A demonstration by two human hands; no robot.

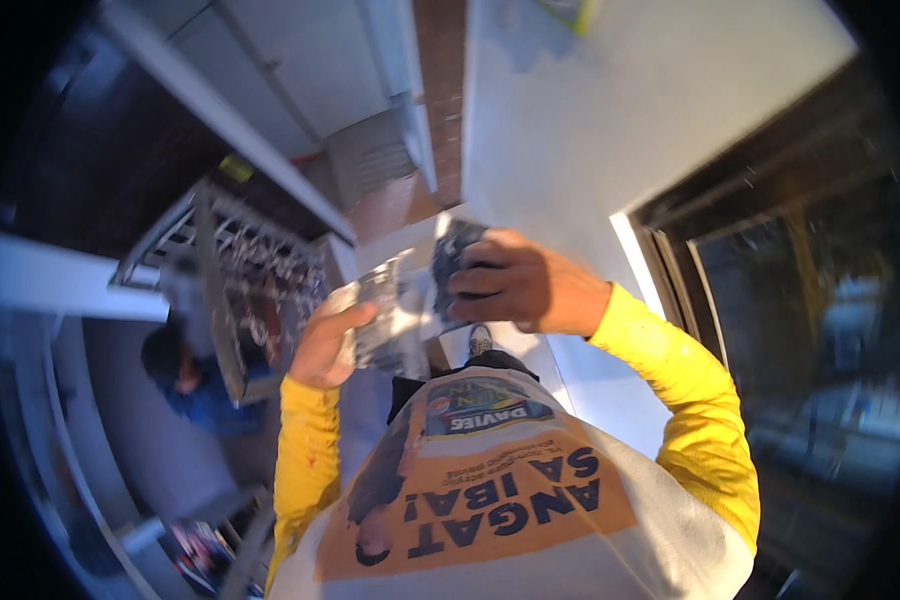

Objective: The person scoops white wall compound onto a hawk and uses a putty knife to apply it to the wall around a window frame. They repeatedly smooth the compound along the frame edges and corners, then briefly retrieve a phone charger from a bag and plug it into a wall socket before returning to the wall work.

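In front of my chest, both hands are raised close together. My left hand [328,340] is closed on the left edge of a grey-and-white smudged sheet [398,315], its thumb lying over the front face. My right hand [525,283] has its fingers wrapped over a dark grey, flat piece [454,248] with a pale left edge. The two pieces meet or overlap between the hands; blur and glare hide whether they are joined. Yellow sleeves cover both my forearms.
A pale wall [560,130] rises ahead and to the right. At the right is a dark-framed window [820,300]. A slatted frame [220,290] stands at the left, with a person in blue [205,395] beyond it. Below my hands shows a shoe [480,340].
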